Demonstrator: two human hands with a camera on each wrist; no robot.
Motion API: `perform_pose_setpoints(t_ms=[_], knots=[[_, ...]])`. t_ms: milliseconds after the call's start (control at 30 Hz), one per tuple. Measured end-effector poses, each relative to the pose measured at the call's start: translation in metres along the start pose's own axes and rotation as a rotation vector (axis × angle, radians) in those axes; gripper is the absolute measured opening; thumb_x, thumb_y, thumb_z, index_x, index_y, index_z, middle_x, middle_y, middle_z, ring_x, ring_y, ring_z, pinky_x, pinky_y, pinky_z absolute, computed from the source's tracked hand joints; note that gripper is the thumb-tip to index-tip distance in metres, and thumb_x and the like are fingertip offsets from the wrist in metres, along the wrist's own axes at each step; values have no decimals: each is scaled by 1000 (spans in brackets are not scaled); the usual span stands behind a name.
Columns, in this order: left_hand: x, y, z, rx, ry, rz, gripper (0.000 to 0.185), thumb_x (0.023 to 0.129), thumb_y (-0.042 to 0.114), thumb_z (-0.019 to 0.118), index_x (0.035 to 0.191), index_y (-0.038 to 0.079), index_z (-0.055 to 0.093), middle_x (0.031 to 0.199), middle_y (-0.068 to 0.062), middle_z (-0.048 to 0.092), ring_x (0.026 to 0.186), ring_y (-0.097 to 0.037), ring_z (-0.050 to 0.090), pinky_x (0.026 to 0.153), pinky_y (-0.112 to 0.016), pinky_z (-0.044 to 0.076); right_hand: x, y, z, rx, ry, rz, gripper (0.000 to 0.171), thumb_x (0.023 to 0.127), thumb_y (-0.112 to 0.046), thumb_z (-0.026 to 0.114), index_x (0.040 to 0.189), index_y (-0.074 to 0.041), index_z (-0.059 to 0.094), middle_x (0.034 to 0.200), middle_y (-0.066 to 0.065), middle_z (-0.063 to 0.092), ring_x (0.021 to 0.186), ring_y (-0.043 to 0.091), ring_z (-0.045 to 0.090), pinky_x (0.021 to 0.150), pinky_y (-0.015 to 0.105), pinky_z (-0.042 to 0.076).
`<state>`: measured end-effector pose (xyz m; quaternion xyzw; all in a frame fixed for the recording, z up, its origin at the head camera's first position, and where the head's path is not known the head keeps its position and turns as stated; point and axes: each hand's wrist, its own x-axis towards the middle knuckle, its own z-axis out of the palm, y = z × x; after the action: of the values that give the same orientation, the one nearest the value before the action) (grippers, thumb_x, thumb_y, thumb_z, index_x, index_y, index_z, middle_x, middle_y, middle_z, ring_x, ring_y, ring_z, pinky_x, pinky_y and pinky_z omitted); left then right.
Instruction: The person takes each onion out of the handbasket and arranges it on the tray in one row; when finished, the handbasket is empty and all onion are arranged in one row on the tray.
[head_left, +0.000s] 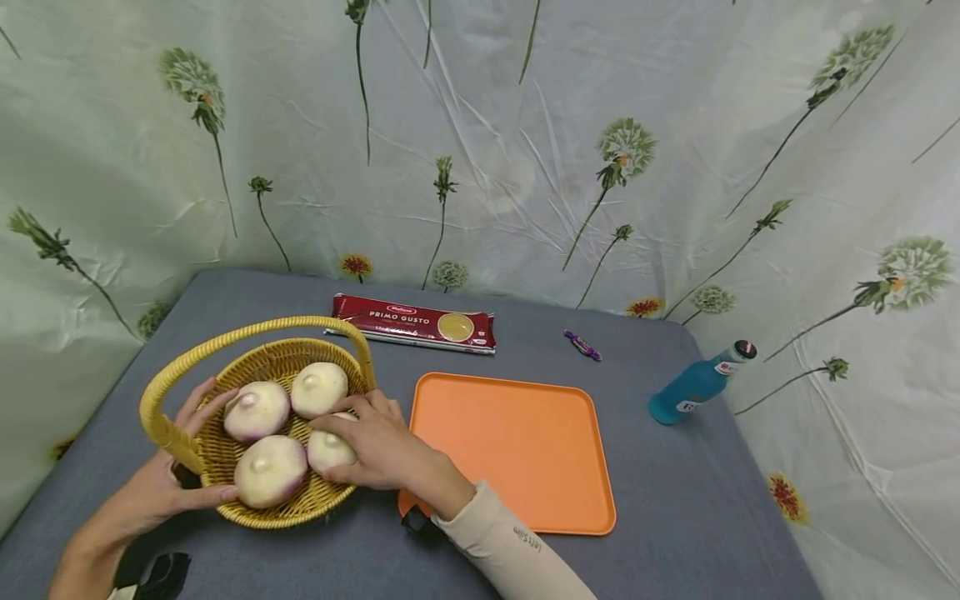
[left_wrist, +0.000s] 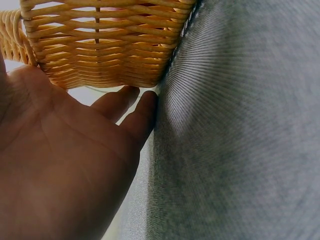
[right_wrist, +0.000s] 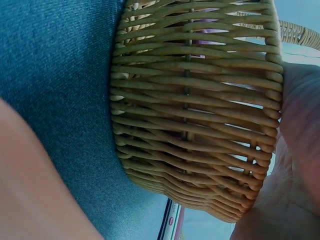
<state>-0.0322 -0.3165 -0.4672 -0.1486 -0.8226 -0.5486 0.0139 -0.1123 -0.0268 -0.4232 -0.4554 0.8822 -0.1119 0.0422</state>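
Note:
A yellow wicker basket [head_left: 330, 500] with an arched handle stands at the left of the table, holding several white turnips with purple undersides, such as the turnip [head_left: 272, 472] nearest the front. My left hand [head_left: 161, 483] holds the basket's left side, thumb at the front rim; in the left wrist view two of its fingers stretch low beside the wicker wall [left_wrist: 105, 50]. Reaching over the right rim, my right hand [head_left: 375, 442] grips the rightmost turnip [head_left: 327, 450] with thumb and fingers round it. The right wrist view shows mostly the basket's outer wall [right_wrist: 195, 110].
Right of the basket lies an orange tray [head_left: 517, 450], partly under my right forearm. A red pasta packet [head_left: 412, 322] lies behind them. Farther right are a purple wrapped candy [head_left: 582, 345] and a blue bottle [head_left: 693, 387]. A flowered curtain [head_left: 510, 167] hangs behind the table.

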Motion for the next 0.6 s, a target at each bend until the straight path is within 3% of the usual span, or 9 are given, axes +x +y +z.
perform_pose_setpoints(t_ms=[233, 367, 600], knots=[[0, 1, 1, -9, 6, -2, 110, 71, -7, 78, 161, 12, 18, 167, 1, -15, 146, 6, -9, 111, -17, -8, -2, 1, 0, -39, 31, -22, 55, 90, -53, 68, 141, -36, 55, 136, -4, 54, 113, 16, 42, 86, 27, 31], [0, 0, 1, 3, 8, 11, 110, 70, -9, 78, 161, 11, 19, 167, 1, -14, 146, 5, -8, 100, -4, 4, -3, 2, -1, -24, 55, -42, 57, 90, -53, 68, 142, -34, 54, 134, -2, 54, 115, 17, 43, 88, 28, 32], [1, -1, 0, -6, 7, 29, 111, 68, -11, 78, 160, 9, 20, 167, -1, -13, 147, 3, -7, 100, -4, 5, -5, 5, -3, 32, 82, -52, 58, 90, -54, 68, 142, -32, 54, 133, -3, 54, 118, 17, 44, 89, 27, 32]])
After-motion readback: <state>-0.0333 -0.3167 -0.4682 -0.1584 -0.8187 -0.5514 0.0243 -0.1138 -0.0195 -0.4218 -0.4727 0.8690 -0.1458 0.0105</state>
